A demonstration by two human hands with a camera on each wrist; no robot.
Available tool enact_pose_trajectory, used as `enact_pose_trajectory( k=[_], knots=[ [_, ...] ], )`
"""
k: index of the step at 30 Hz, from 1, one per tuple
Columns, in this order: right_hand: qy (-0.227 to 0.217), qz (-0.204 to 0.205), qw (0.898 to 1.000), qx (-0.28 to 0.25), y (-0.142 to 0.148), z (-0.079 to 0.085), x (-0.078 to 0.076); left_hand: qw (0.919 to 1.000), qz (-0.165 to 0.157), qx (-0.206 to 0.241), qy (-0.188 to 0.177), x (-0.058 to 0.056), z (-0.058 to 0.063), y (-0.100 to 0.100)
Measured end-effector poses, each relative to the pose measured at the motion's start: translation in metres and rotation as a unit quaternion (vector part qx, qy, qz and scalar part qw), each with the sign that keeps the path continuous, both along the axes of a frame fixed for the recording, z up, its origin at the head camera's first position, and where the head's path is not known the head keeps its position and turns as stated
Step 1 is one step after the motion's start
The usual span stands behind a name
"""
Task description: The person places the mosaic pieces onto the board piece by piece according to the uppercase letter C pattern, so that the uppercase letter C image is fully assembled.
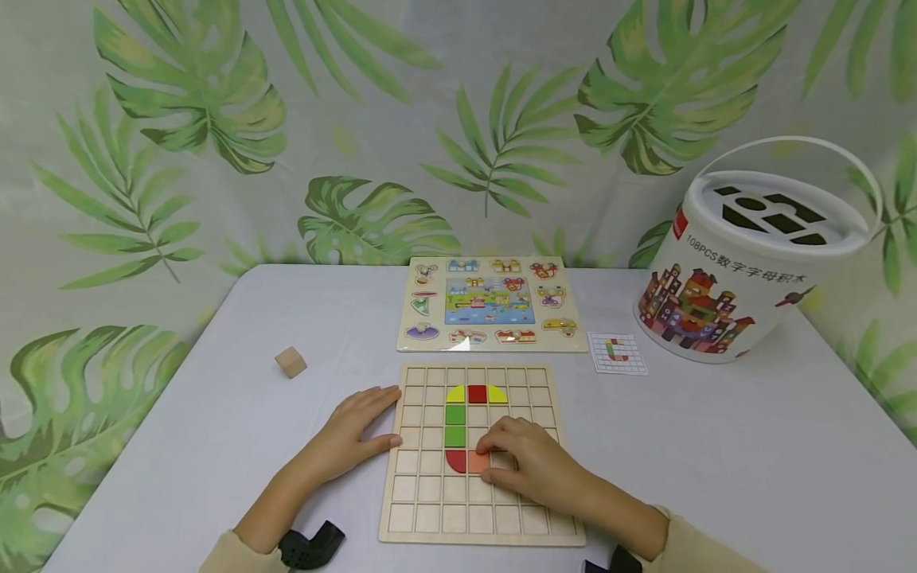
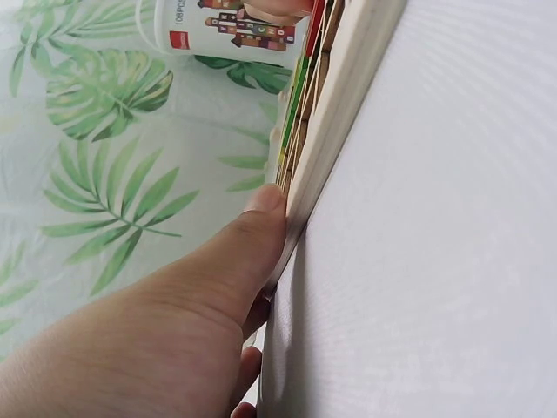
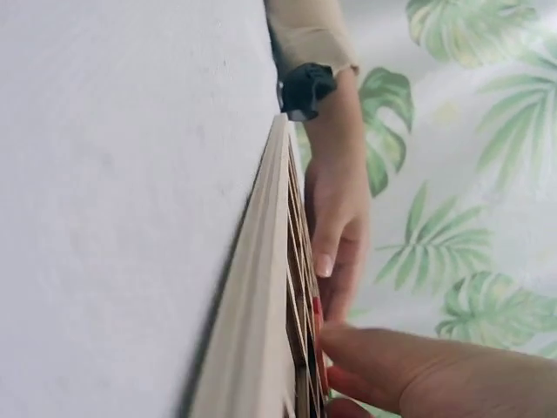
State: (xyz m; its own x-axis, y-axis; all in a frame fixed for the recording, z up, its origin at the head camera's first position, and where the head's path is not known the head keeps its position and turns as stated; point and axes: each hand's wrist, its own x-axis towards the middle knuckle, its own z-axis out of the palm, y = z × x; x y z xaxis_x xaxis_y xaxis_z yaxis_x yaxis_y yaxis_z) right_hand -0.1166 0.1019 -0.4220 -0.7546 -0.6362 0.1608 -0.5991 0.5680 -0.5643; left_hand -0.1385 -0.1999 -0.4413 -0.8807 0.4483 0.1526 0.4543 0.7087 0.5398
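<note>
A wooden grid board (image 1: pixel 423 516) lies flat on the white table. Along its left edge rests my left hand (image 1: pixel 351 434), fingers extended, with the thumb (image 2: pixel 265 205) against the rim in the left wrist view. My right hand (image 1: pixel 533 465) reaches over the board, its thumb and forefinger pinching an orange square block (image 1: pixel 478 461) at a grid cell. Just left of that sits a red rounded block (image 1: pixel 455 461). Two green squares (image 1: pixel 454 426) stand in a column above it. At the top are a red square (image 1: pixel 477 394) and two yellow rounded blocks (image 1: pixel 497 395).
Behind the board lies a picture puzzle (image 1: pixel 490 344). A small pattern card (image 1: pixel 618 354) is to its right, beside a white lidded bucket (image 1: pixel 731 270) with a handle. A plain wooden cube (image 1: pixel 290 363) sits at the left. Leaf-print cloth hangs behind the table.
</note>
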Motion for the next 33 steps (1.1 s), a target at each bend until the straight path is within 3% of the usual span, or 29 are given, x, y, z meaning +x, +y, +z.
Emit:
enact_pose_trajectory(
  k=[6, 14, 17, 23, 30, 33],
  knots=[
    [-0.074, -0.002, 0.997, -0.004, 0.016, 0.015, -0.003, 0.9999, 0.004, 0.005, -0.008, 0.0, -0.001, 0.001],
    [-0.067, -0.057, 0.996, -0.02, 0.057, 0.029, 0.006, 1.0, 0.003, 0.001, -0.007, 0.0, -0.001, 0.002],
    [-0.045, -0.057, 0.997, -0.013, 0.073, 0.027, 0.011, 1.0, 0.004, 0.001, -0.008, 0.0, -0.001, 0.002],
    [-0.001, -0.018, 0.999, -0.027, 0.098, 0.016, 0.02, 1.0, 0.005, 0.001, -0.007, 0.0, -0.001, 0.002],
    [-0.078, -0.019, 0.996, -0.026, 0.11, 0.005, 0.025, 1.0, 0.005, 0.003, -0.008, 0.0, -0.001, 0.001],
    [-0.073, -0.023, 0.997, -0.027, 0.107, 0.001, 0.027, 0.9999, 0.007, 0.0, -0.007, 0.0, -0.001, 0.001]
  ],
)
